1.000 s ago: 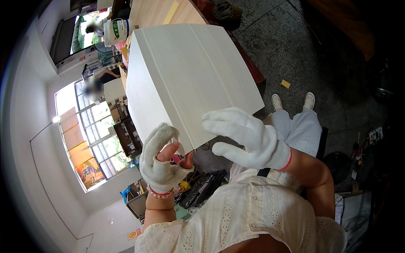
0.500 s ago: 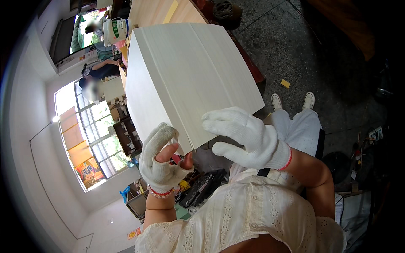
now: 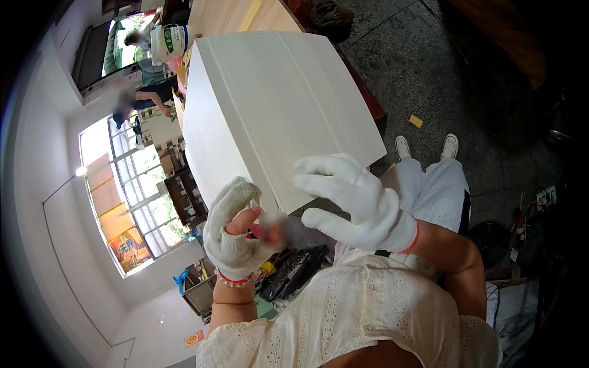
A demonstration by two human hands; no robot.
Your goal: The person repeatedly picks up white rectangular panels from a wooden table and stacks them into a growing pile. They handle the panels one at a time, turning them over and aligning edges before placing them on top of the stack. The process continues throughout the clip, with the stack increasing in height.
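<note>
A large stack of pale, wood-grained sheets [image 3: 288, 104] lies in front of me, its near corner pointing toward my body. At that corner is my left hand [image 3: 236, 227], in a white knit glove with bare finger and thumb tips. Its fingers are curled round the sheet corner; the thumb tip is blurred, so the exact contact is hard to make out. My right hand [image 3: 356, 199], fully gloved in white with a red cuff edge, hovers over or rests on the near edge. Its fingers are stretched out and the thumb stands apart, holding nothing.
Beyond the sheets is a light wooden tabletop [image 3: 221, 15], with a white bucket [image 3: 169, 43] at its left. A co-worker [image 3: 156, 95] leans over a bench on the left. Dark cases [image 3: 297, 273] lie below my hands. A yellow scrap [image 3: 416, 121] lies on the floor.
My right hand has shifted slightly left and down. The left thumb has blurred, while the left hand stays at the corner. The co-worker at left has bent forward with an arm reaching out.
</note>
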